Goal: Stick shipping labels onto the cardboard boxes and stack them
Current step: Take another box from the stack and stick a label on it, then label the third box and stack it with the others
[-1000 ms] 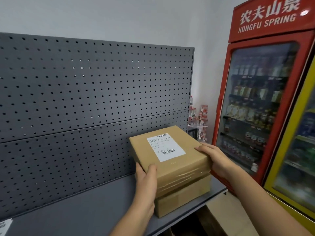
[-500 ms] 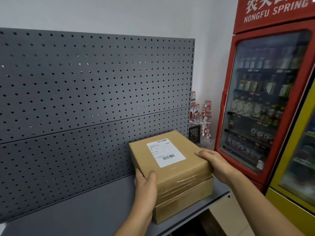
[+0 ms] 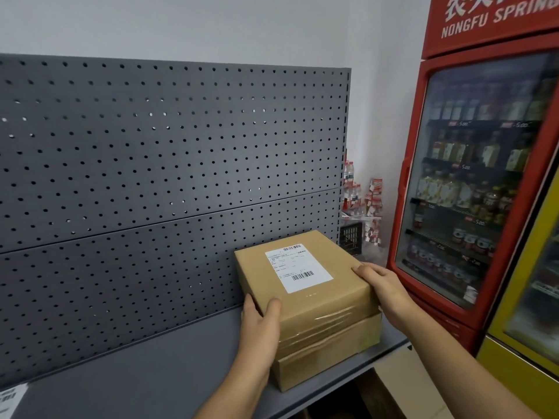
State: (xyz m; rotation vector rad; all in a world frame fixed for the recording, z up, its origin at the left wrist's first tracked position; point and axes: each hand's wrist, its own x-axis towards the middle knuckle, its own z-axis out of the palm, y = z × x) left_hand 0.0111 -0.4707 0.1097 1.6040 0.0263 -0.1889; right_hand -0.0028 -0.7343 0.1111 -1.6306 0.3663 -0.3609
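top box (image 3: 305,285) on lower box (image 3: 329,358) | both on shelf (image 3: 151,382) | fridge (image 3: 478,182) right

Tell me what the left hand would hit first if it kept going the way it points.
Likely the pegboard behind the shelf: the left hand grips the top box at its near-left corner, pointing forward along its side. Depth is unclear.

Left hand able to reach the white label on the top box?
Probably yes: the left hand grips the upper brown cardboard box at its near-left corner; the white rectangular shipping label lies uncovered beyond.
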